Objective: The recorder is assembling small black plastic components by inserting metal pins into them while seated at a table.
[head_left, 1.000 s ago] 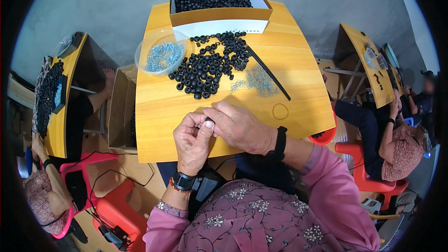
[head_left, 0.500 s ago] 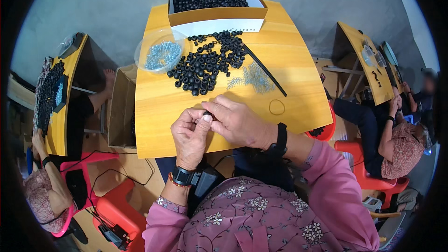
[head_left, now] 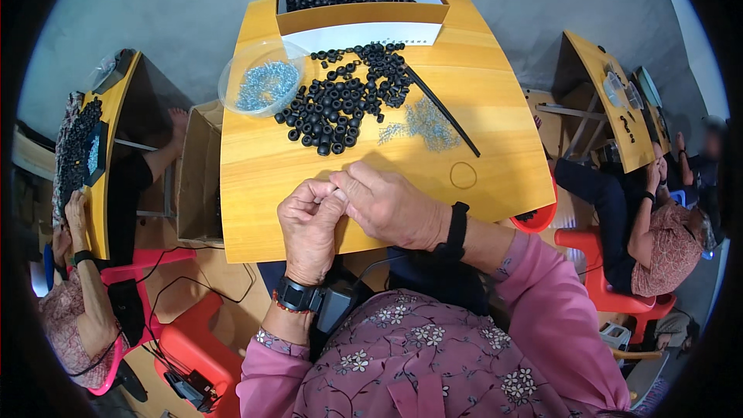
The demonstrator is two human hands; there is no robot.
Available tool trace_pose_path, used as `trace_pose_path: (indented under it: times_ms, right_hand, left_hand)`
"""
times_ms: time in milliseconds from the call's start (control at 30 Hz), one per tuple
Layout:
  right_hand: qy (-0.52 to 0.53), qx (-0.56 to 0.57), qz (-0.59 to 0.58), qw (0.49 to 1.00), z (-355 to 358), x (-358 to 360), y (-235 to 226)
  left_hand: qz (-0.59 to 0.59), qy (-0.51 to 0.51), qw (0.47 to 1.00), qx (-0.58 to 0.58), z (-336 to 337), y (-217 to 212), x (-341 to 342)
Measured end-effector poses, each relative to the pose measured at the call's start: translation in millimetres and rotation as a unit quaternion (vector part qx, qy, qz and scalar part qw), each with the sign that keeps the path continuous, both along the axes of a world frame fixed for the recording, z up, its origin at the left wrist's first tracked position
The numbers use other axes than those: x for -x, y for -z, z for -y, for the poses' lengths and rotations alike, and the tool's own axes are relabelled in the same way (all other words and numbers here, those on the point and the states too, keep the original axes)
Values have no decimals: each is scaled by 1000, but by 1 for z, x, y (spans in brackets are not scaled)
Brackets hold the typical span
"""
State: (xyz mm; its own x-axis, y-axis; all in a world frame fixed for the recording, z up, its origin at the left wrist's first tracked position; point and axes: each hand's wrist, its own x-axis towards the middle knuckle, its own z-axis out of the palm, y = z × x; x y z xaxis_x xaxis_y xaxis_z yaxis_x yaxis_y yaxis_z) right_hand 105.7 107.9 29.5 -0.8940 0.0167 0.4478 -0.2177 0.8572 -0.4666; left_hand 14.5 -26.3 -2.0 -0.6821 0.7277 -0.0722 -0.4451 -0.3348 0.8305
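Yellow table, hands meeting at lower centre of frame.
Left hand and right hand pinch fingertips together, likely fitting a small part, itself hidden; next piece needs picking from the black rings above.

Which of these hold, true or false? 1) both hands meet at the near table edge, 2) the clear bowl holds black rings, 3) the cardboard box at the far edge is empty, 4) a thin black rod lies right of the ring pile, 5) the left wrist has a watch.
1) True: left hand and right hand touch fingertips over the table near its front edge.
2) False: the clear bowl holds small bluish-silver parts.
3) False: the cardboard box is full of black rings.
4) True: the thin black rod lies slanted just right of the ring pile.
5) True: a dark watch sits on the left wrist.
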Motion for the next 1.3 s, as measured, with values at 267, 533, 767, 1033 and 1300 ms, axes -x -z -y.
trace_pose_path:
  times_ms: [267,533,767,1033,1300]
  right_hand:
    - [11,39,-4,999,-1,2,-7]
    - [-54,53,52,996,-29,4,-23]
    - [-78,8,56,995,-34,10,-34]
    - [-60,30,37,997,-37,7,-27]
    - [-75,-25,67,995,-34,4,-37]
  left_hand:
    - [8,9,1000,-9,-2,-2,1]
    - [-19,56,998,-2,-2,0,4]
    - [-73,33,997,19,-3,0,3]
    - [-110,25,993,42,-4,1,2]
    - [-92,36,994,45,-1,1,5]
